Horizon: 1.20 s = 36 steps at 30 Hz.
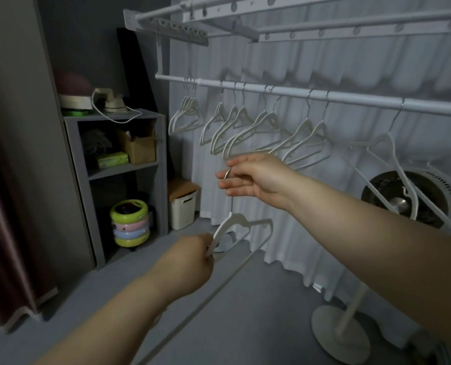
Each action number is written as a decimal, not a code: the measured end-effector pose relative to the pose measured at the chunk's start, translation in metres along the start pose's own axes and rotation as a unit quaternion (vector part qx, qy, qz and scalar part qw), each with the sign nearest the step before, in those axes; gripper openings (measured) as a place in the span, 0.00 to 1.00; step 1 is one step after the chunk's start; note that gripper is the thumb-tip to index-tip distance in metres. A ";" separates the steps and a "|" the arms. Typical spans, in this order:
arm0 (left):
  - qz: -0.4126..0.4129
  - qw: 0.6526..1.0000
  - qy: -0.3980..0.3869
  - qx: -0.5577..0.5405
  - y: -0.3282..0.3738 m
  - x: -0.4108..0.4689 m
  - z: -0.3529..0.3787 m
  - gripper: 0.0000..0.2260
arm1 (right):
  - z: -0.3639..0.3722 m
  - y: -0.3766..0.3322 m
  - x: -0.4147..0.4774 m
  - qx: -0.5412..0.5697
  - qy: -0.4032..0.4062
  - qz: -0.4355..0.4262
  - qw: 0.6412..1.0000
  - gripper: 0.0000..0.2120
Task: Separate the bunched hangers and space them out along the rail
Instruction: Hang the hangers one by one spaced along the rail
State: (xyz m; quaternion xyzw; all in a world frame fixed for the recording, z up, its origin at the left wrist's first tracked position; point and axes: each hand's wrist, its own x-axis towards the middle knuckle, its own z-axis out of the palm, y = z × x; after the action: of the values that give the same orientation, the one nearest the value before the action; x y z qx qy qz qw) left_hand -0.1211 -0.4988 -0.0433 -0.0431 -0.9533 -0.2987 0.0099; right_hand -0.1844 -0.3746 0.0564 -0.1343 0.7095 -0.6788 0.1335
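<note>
Left hand (190, 259), right hand (258, 177), seemingly pinching hanger (223, 227)

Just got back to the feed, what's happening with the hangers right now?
A person holds one white hanger below the rail: the right hand pinches its metal hook, and the left hand grips one arm of it lower down. Along the rail the other hangers hang mostly in pairs, and a tight bunch sits near the rail's left end.
</note>
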 end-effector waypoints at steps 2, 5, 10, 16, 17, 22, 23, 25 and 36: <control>0.011 0.999 -0.030 0.003 0.006 0.004 0.001 0.11 | -0.010 -0.002 -0.001 -0.045 -0.003 0.013 0.999 0.08; 0.024 0.998 -0.065 0.002 0.023 0.012 0.003 0.07 | -0.034 -0.012 -0.003 -0.168 -0.013 0.024 0.985 0.09; 0.053 0.995 -0.085 -0.015 0.066 0.047 0.009 0.07 | -0.090 -0.028 0.001 -0.357 0.037 -0.011 0.933 0.20; 0.045 0.998 -0.043 -0.033 0.123 0.113 0.013 0.07 | -0.183 -0.049 0.006 -0.441 0.186 -0.087 0.874 0.14; 0.042 0.998 -0.033 -0.035 0.133 0.124 0.013 0.06 | -0.203 -0.052 0.009 -0.500 0.219 -0.092 0.833 0.15; 0.051 0.997 -0.002 -0.059 0.186 0.181 0.009 0.06 | -0.282 -0.067 0.026 -0.709 0.275 -0.105 0.641 0.19; 0.061 0.996 0.004 -0.066 0.199 0.192 0.009 0.06 | -0.293 -0.070 0.030 -0.735 0.268 -0.118 0.611 0.19; 0.077 0.994 0.023 -0.076 0.223 0.212 0.011 0.05 | -0.313 -0.077 0.040 -0.771 0.255 -0.132 0.569 0.22; 0.071 0.995 -0.012 -0.067 0.286 0.288 0.042 0.13 | -0.354 -0.089 0.072 -0.732 0.219 -0.228 0.603 0.26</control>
State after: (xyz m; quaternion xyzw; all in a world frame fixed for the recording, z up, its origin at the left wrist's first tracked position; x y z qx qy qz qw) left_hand -0.3829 -0.2193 0.0974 -0.1144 -0.9257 -0.3603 0.0165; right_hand -0.3823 -0.0774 0.1599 -0.1916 0.9236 0.0506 -0.3283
